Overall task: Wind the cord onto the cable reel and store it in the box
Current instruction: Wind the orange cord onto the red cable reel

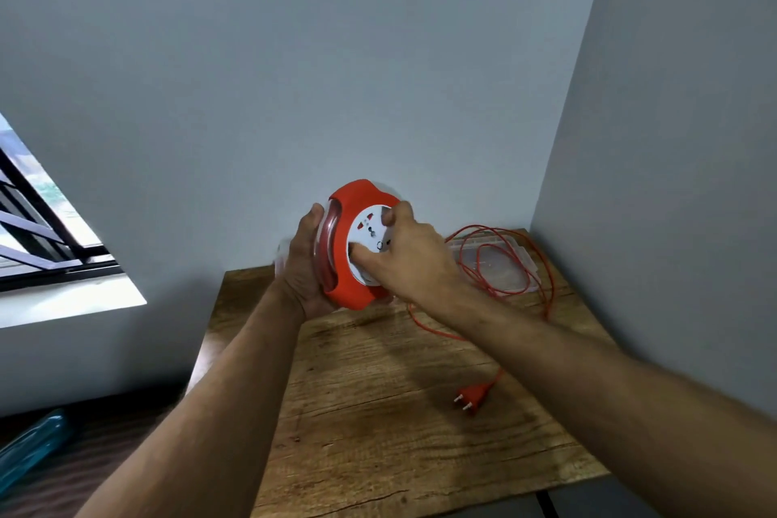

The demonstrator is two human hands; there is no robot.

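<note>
Orange cord point(546, 286) loops over the box point(504, 265); both hands' grips clasp the reel point(349, 248).

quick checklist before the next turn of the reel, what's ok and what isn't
1. Reel held off the table by the left hand: ok.
2. Right hand on the white hub, ready to turn: ok.
3. Cord free of knots: cannot tell; loose loops lie over the box.
4. Plug lying free on the table, nothing on it: ok.
5. Box free to take the reel: not ok, cord lies across it.
6. Cord wound in: not ok, most is out.
</note>
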